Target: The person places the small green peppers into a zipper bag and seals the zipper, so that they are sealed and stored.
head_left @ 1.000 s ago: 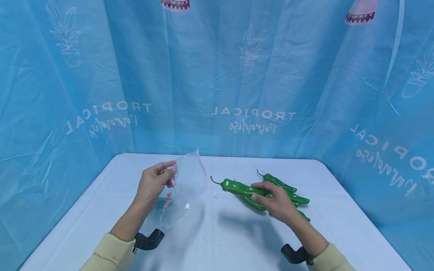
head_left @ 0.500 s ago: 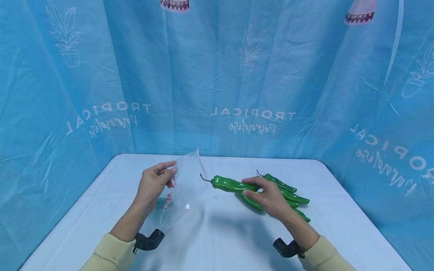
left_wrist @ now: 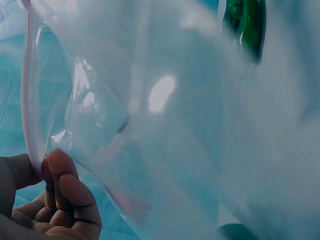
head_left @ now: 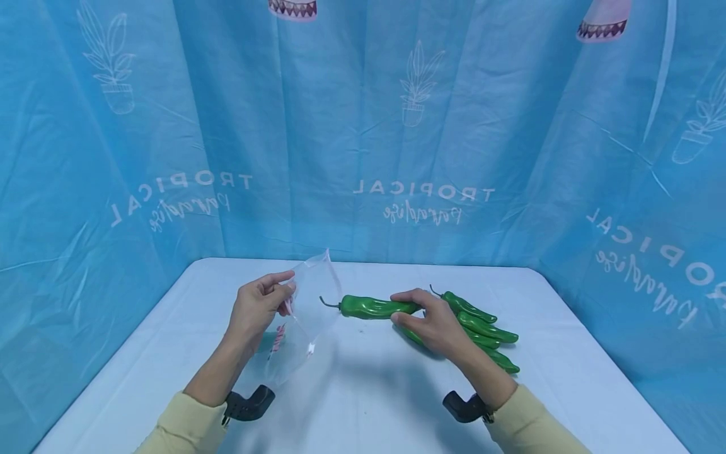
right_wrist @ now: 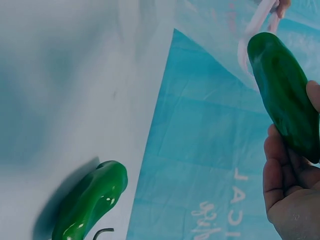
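Note:
My left hand (head_left: pixel 258 306) pinches the rim of a clear zip bag (head_left: pixel 314 296) between thumb and fingers. The bag stands upright with its pink-edged mouth spread, its white slider hanging low. My right hand (head_left: pixel 433 321) grips a green chili pepper (head_left: pixel 368 307) by its tapered end, stem pointing left at the bag's mouth. The pepper is above the table, and its stem tip overlaps the bag's edge in the head view. In the right wrist view, thumb and fingers hold the pepper (right_wrist: pixel 282 90) from both sides. More green peppers (head_left: pixel 488 329) lie behind and right of that hand, partly hidden.
A white-covered table (head_left: pixel 363 403) carries everything. A blue printed curtain (head_left: pixel 363 139) surrounds its back and sides. Something teal-green (head_left: pixel 265 342) shows behind the bag's lower left, its kind unclear. Black cameras (head_left: pixel 249 403) sit on both wrists.
My right hand has moved left with the pepper, away from the other peppers and up to the bag. The left hand stays in place, the bag's mouth edge shifting slightly.

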Demonstrator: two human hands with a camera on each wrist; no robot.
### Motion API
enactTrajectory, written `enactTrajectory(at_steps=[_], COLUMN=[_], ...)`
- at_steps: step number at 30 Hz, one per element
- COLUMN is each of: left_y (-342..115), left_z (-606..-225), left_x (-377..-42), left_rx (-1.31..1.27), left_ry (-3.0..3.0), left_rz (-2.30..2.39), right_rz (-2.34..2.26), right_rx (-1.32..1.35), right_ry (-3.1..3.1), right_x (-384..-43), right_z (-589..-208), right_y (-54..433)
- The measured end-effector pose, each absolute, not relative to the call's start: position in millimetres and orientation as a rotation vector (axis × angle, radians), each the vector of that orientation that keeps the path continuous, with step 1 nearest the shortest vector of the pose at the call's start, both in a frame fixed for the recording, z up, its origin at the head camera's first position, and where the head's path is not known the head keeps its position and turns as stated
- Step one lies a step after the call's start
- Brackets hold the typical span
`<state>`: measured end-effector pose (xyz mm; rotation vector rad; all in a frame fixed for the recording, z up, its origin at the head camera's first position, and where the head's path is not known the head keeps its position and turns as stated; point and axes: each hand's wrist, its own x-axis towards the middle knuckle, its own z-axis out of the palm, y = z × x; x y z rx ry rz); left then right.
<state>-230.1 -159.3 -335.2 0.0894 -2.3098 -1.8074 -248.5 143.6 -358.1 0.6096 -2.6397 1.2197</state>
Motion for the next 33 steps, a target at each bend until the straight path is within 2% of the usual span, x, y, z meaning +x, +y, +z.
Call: enactTrajectory(at_steps=[33], left_y=[-157], left_z=[-334], left_x=[-230], left_rx=[0.100], left_ry=[-2.316], left_rz=[-1.812], right_rz=[1.182], right_rx=[0.657], right_ry=[-2.711], right_x=[-270], right_z=[-349], right_y=[99])
